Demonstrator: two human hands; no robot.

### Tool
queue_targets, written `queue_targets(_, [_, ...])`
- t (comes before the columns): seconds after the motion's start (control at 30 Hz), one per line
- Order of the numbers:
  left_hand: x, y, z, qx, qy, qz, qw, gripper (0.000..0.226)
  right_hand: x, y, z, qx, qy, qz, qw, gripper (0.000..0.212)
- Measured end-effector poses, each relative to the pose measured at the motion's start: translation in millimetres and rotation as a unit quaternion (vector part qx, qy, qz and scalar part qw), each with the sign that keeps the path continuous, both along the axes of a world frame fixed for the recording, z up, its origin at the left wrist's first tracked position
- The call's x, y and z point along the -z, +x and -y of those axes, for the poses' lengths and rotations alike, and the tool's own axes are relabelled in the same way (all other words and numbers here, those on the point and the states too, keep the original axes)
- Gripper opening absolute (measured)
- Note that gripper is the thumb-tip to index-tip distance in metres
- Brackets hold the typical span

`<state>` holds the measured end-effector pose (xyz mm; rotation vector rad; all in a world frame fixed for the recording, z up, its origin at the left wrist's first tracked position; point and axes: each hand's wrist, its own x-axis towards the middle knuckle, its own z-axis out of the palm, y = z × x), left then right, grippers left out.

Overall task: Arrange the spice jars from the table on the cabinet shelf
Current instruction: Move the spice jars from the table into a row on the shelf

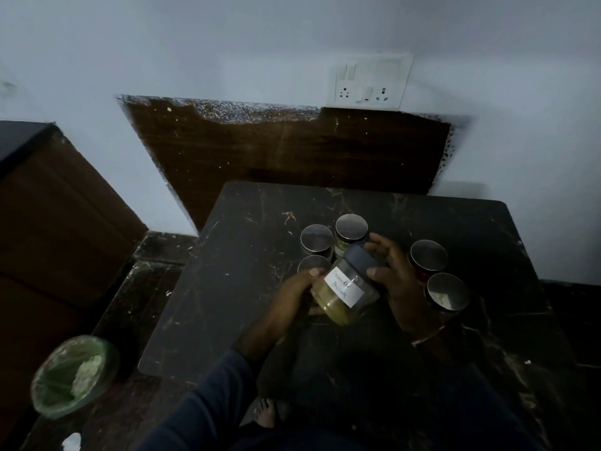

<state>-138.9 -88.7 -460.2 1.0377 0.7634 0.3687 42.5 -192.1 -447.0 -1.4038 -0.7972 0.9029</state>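
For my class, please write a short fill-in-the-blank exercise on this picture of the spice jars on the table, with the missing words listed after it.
1. The labelled jar is held by ____ hands, the left hand and the right hand.
2. Besides the held jar, ____ jars with metal lids stand on the dark table.
3. The bin on the floor has a ____ liner.
4. The held jar is ____, not upright.

Missing words: two; five; green; tilted

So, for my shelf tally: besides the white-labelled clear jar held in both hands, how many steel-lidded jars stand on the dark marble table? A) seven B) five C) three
B: three steel-lidded jars stand left of the white-labelled clear jar, two right, on the dark marble table.
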Motion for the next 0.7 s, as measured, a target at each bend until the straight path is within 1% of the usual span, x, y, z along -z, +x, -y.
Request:
queue_targets(0.03, [-2.9,0.9,-0.3,0.035,-0.071,0.024,0.997,0.04,0.3,-0.9,-1.5,-0.002,0.006,-0.015,1.0,0.07])
queue_targets(0.07, [-4.2,1.3,-0.7,0.065,-0.114,0.042,0.99,0.043,1.8,-2.3,-2.9,-0.003,0.012,-0.031,0.999,0.069])
queue_targets(0.1, [-3.5,1.9,-1.1,0.085,-0.137,0.055,0.985,0.045,4.1,-3.3,-4.4,-0.003,0.016,-0.047,0.999,0.068])
queue_targets(0.17, [1.3,3.2,-1.5,0.089,-0.142,0.066,0.984,0.047,8.9,-4.8,-6.5,0.003,0.005,-0.076,0.997,0.065])
queue_targets(0.23, [8.0,5.5,-0.4,0.074,-0.112,0.049,0.99,0.045,15.4,-4.8,-6.4,0.004,-0.021,-0.088,0.996,0.061])
queue_targets(0.3, [19.4,7.0,1.0,0.057,-0.058,0.01,0.997,0.036,26.5,-1.1,-2.0,0.01,-0.059,-0.069,0.996,0.056])
queue_targets(0.33, [26.4,7.2,1.0,0.043,-0.007,-0.02,0.999,0.027,32.9,1.4,1.6,0.015,-0.084,-0.052,0.995,0.056])
queue_targets(0.37, [33.7,6.0,-0.1,0.024,0.062,-0.058,0.996,0.019,39.0,2.4,5.7,0.014,-0.113,-0.028,0.993,0.062])
queue_targets(0.4, [40.8,4.4,-2.7,0.002,0.144,-0.1,0.984,0.013,45.0,1.8,9.7,0.01,-0.143,0.016,0.989,0.07])
queue_targets(0.43, [46.5,2.9,-6.3,-0.024,0.223,-0.145,0.964,0.01,51.5,-0.5,13.6,0.011,-0.166,0.081,0.983,0.079])
queue_targets(0.47, [50.1,1.1,-11.3,-0.052,0.292,-0.19,0.936,0.011,57.9,-4.9,16.8,0.017,-0.176,0.156,0.972,0.085])
queue_targets(0.5, [52.5,-0.1,-16.7,-0.073,0.353,-0.232,0.903,0.015,64.4,-9.9,19.0,0.025,-0.175,0.222,0.959,0.089])
queue_targets(0.57, [53.8,1.7,-26.1,-0.071,0.449,-0.276,0.847,0.033,73.7,-19.3,20.5,0.031,-0.166,0.301,0.938,0.09])
queue_targets(0.6, [53.0,5.2,-29.3,-0.044,0.471,-0.288,0.833,0.047,77.0,-22.0,20.7,0.034,-0.164,0.322,0.932,0.089])
queue_targets(0.67, [49.0,14.5,-33.1,0.019,0.474,-0.307,0.825,0.074,81.2,-23.0,20.4,0.041,-0.165,0.341,0.925,0.09])
queue_targets(0.7, [47.9,19.8,-33.8,0.043,0.469,-0.319,0.822,0.084,81.6,-22.3,19.6,0.044,-0.169,0.343,0.923,0.091])
